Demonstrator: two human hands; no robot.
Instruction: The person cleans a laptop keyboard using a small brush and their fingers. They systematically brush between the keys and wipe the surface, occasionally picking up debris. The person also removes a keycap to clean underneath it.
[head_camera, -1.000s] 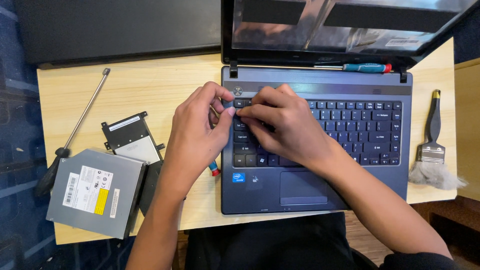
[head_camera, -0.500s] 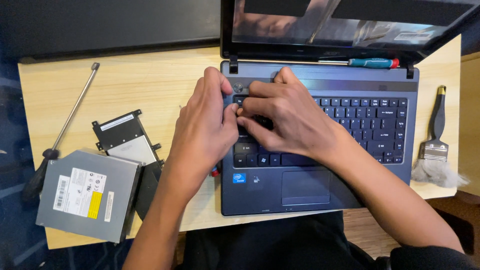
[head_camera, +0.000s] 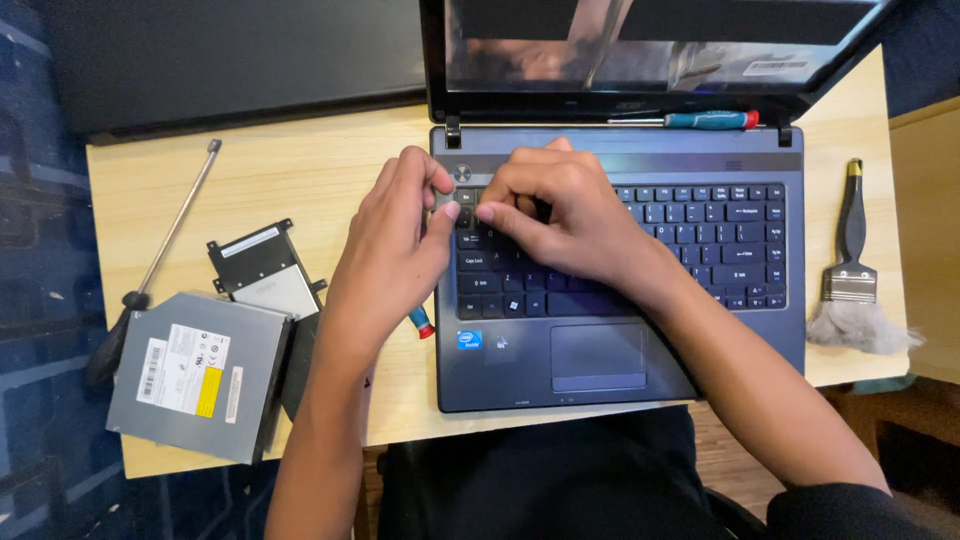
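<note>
Both hands meet at the top left corner of the keyboard (head_camera: 620, 245) of an open dark blue laptop (head_camera: 620, 370) that sits on the right half of the tabletop (head_camera: 300, 170). The left hand (head_camera: 395, 245) comes in from the left edge of the laptop, its fingers drawn together with the thumb tip pressed at a key in the corner; the right hand (head_camera: 560, 225) lies across the upper key rows, its fingers pinched together just beside that same spot, tips nearly touching the left thumb. Whether they clamp a key cap or a small tool, I cannot tell. The keyboard looks fully seated, so the work on it seems to be at its start, while a grey optical drive (head_camera: 195, 375) and a black drive bracket (head_camera: 265, 270) already lie out on the tabletop to the left, which suggests some parts are already removed. The laptop's long axis runs left to right, hinge and screen away from the person, touchpad toward them. A teal-handled screwdriver (head_camera: 700, 120) rests along the hinge, a long screwdriver (head_camera: 160, 255) lies diagonally at far left, and a brush (head_camera: 852, 270) lies to the right.
</note>
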